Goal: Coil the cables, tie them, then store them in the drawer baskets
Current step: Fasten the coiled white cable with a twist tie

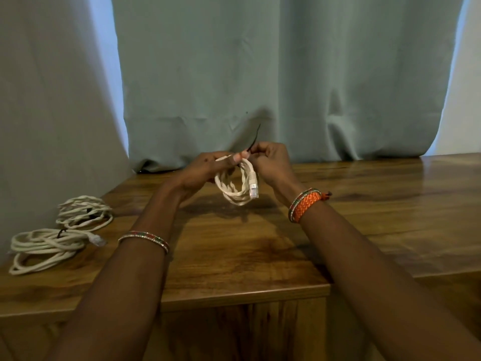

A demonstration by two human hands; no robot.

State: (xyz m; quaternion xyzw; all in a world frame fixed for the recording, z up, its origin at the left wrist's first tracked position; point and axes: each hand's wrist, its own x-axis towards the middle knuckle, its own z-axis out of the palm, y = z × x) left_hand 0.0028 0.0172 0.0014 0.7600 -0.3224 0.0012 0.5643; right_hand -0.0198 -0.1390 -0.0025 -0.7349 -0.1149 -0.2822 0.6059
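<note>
At the centre of the frame, two bare hands are holding a small white coiled cable (235,187) in the air just above a brown wooden worktop (260,246). The left hand (205,169) is gripping the upper left of the coil, its fingers curled round the strands and its thumb lying across the top. The right hand (270,161) is meeting it at the top of the coil, its fingers pinched together on a thin black tie (253,138) whose free end is sticking up and to the right. A clear plug (253,187) on the cable's end is hanging down the right side of the coil.

At the lower left of the frame, two more white coiled cables are lying on the worktop near its left edge: the nearer coil (44,247) with a plug pointing right, and the farther coil (84,212) just behind it. Each is showing a dark band across its strands.

A beaded bangle (144,239) is circling the left wrist, and an orange woven bracelet (305,204) is circling the right. A grey-green curtain (286,74) is hanging behind the worktop, filling the upper frame.
</note>
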